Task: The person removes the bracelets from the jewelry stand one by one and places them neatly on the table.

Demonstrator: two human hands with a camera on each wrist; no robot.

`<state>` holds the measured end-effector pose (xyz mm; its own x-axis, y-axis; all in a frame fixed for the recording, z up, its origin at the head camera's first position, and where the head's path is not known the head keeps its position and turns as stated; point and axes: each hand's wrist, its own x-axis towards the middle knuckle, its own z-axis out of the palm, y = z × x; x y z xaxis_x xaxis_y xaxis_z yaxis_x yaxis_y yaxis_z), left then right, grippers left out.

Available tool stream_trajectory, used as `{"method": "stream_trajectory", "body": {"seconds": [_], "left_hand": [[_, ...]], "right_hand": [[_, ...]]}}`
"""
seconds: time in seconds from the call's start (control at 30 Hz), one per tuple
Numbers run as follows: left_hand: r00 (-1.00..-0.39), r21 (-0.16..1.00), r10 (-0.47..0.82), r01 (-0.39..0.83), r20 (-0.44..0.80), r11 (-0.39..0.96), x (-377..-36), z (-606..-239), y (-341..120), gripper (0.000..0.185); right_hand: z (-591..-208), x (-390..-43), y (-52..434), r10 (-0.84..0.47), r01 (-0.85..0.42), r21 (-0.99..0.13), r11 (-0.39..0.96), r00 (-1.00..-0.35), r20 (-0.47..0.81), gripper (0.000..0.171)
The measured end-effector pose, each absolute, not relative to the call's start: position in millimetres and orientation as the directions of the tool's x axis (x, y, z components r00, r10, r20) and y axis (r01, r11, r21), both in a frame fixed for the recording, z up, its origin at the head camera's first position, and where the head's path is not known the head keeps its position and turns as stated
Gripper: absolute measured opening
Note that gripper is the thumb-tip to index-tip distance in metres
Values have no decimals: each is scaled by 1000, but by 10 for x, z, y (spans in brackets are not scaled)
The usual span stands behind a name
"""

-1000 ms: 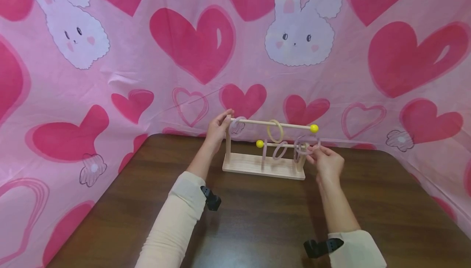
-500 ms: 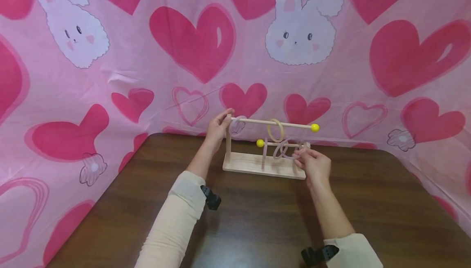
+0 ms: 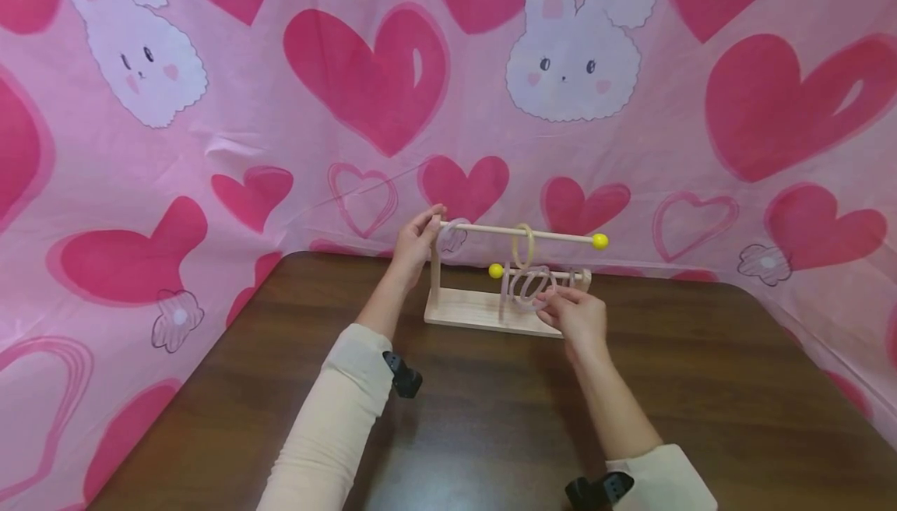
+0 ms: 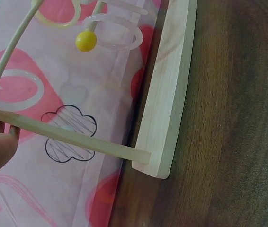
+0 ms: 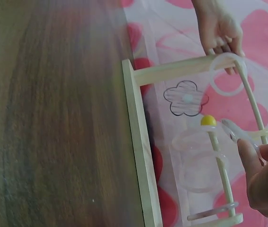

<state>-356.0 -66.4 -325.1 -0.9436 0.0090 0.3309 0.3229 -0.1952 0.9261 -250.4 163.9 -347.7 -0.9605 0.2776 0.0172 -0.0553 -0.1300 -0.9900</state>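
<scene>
A wooden rack (image 3: pixel 483 315) with two horizontal rods tipped by yellow balls (image 3: pixel 599 241) stands at the table's far edge. My left hand (image 3: pixel 419 237) grips the top of the rack's left post (image 4: pixel 67 137), next to a pale ring (image 4: pixel 13 90) on the upper rod. A yellow ring (image 3: pixel 524 246) hangs mid-way along that rod. My right hand (image 3: pixel 551 302) pinches a pale pink ring (image 3: pixel 532 285) on the lower rod, close to two other pale rings (image 5: pixel 195 161). In the right wrist view my right hand's fingers (image 5: pixel 262 175) hold the ring's rim near the lower rod's yellow ball (image 5: pixel 208 120).
The dark wooden table (image 3: pixel 490 417) stretches toward me from the rack. A pink cloth (image 3: pixel 280 145) printed with hearts and bunnies hangs close behind the rack and round both sides of the table.
My right hand has moved left along the lower rod with the pale ring, from the right post toward the other rings. My left hand has stayed on the left post.
</scene>
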Motion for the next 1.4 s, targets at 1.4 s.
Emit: {"method": "stream_trajectory", "body": {"seconds": [1.4], "left_hand": [[-949,930,1,309,315,-201,-3583,-3264,-661,36]], "right_hand": [[-3711,-2374,1250,-314,-21,-859,511,-935,-164,14]]}}
